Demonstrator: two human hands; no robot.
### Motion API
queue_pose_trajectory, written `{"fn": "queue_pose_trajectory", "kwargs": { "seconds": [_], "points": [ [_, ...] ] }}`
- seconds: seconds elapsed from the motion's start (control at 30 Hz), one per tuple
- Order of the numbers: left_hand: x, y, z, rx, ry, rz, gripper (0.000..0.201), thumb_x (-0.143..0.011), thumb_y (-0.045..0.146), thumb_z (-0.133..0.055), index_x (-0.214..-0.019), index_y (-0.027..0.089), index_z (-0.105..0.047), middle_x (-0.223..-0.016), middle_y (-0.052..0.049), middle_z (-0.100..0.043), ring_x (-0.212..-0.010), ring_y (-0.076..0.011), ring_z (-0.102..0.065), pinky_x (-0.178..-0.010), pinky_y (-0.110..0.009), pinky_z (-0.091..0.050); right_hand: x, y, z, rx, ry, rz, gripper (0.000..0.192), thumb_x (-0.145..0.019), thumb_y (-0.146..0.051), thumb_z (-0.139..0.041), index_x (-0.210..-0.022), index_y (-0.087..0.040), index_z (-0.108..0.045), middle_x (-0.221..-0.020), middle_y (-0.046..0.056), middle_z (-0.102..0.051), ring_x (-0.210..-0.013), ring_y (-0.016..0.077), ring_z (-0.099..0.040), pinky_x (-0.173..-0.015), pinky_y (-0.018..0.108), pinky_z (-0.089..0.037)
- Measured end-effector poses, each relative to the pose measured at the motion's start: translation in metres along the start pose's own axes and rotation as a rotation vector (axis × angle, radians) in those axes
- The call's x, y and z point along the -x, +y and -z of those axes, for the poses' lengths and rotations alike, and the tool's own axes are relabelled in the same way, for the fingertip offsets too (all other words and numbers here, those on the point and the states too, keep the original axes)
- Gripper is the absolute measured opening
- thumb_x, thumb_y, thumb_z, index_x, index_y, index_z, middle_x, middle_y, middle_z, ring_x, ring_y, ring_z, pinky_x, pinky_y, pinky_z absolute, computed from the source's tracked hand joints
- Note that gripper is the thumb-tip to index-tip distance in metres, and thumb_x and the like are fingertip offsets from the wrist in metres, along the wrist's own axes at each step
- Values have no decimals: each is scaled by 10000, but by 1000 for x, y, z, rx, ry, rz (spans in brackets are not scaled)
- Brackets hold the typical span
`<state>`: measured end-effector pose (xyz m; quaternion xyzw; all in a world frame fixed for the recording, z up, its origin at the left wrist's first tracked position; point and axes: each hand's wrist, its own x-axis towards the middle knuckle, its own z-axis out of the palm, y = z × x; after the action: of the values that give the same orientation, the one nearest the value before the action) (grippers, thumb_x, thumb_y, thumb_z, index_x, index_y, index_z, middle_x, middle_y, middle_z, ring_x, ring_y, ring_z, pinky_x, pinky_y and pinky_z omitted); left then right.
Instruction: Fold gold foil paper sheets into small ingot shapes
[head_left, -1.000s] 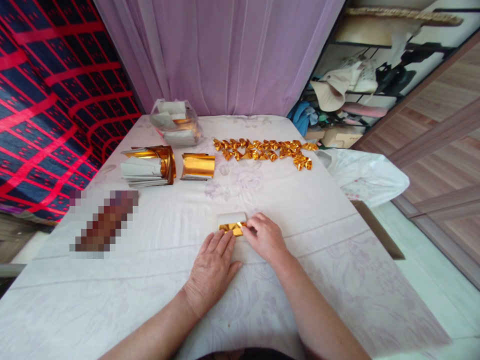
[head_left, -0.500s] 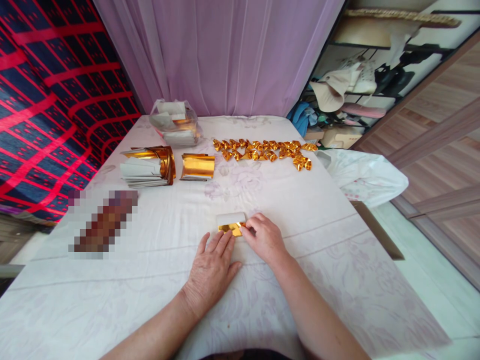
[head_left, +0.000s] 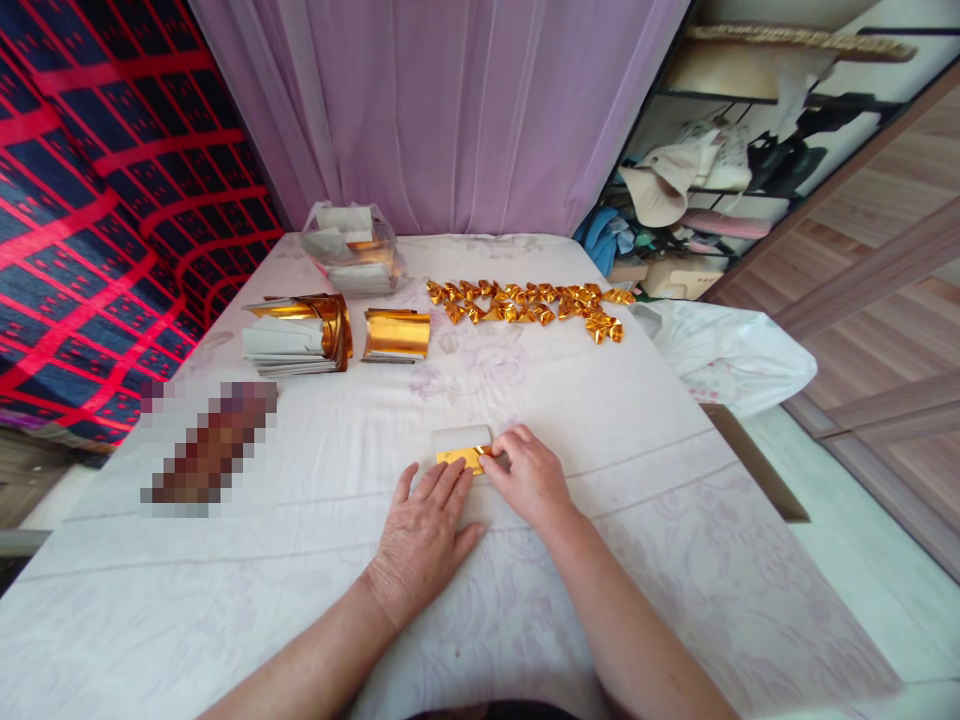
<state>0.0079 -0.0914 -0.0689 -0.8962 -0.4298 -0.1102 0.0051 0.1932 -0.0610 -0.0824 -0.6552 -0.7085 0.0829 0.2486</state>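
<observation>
Nothing is shifted since earlier: gold foil sheet (head_left: 465, 453) stays pressed flat under left hand (head_left: 422, 538); its three-o'clock edge stays pinched by right hand (head_left: 529, 477).

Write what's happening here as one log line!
left hand: flat on paper | right hand: pinching paper's gold edge | behind: folded gold pieces, gold stacks, bag

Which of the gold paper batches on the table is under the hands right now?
The single gold sheet near the table's front, pressed by the left hand and right hand. The two stacks and the folded row lie untouched farther back.
</observation>
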Motion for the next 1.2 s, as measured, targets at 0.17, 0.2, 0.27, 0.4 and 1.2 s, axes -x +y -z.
{"fn": "queue_pose_trajectory", "kwargs": {
  "seconds": [0.17, 0.2, 0.27, 0.4, 1.2],
  "points": [
    [0, -1, -1, 3, -10, -6, 496, -954, 484, -434, -1345, 194, -528, -1391, -75, -564, -1244, -273, -518, -1094, -500, -304, 0, -1, 0, -35, 11, -21, 125, -799, -230, -639, -909, -215, -583, -906, 17, -622, -691, 145, -575, -690, 271, -431],
    [0, -1, -1, 1, -12, -8, 499, -952, 488, -437, -1345, 194, -530, -1390, -75, -564, -1243, -274, -519, -1093, -502, -305, 0, 0, 0, -51, 10, -17, 142, -799, -223, -637, -930, -216, -582, -921, 18, -627, -698, 146, -579, -695, 273, -435],
    [0, -1, -2, 0, -18, -8, 507, -950, 497, -438, -1341, 190, -533, -1391, -76, -563, -1241, -277, -518, -1089, -511, -307, 0, 1, 1, -82, 4, -10, 158, -802, -207, -628, -952, -223, -581, -942, 17, -635, -708, 146, -583, -696, 273, -439],
    [-1, -1, -2, 2, -36, -7, 501, -954, 492, -430, -1338, 189, -537, -1398, -77, -556, -1245, -281, -513, -1086, -524, -305, 0, 6, 5, -155, -49, 16, 71, -828, -174, -591, -854, -239, -600, -904, -2, -619, -723, 131, -588, -684, 250, -440],
    [-1, -1, 0, 2, -63, -3, 501, -962, 492, -409, -1341, 190, -534, -1407, -72, -549, -1250, -280, -507, -1088, -538, -295, -3, 14, 15, -314, -223, 63, 222, -755, -36, -561, -866, -221, -615, -981, 16, -574, -795, 122, -584, -747, 257, -489]
  ]
}}
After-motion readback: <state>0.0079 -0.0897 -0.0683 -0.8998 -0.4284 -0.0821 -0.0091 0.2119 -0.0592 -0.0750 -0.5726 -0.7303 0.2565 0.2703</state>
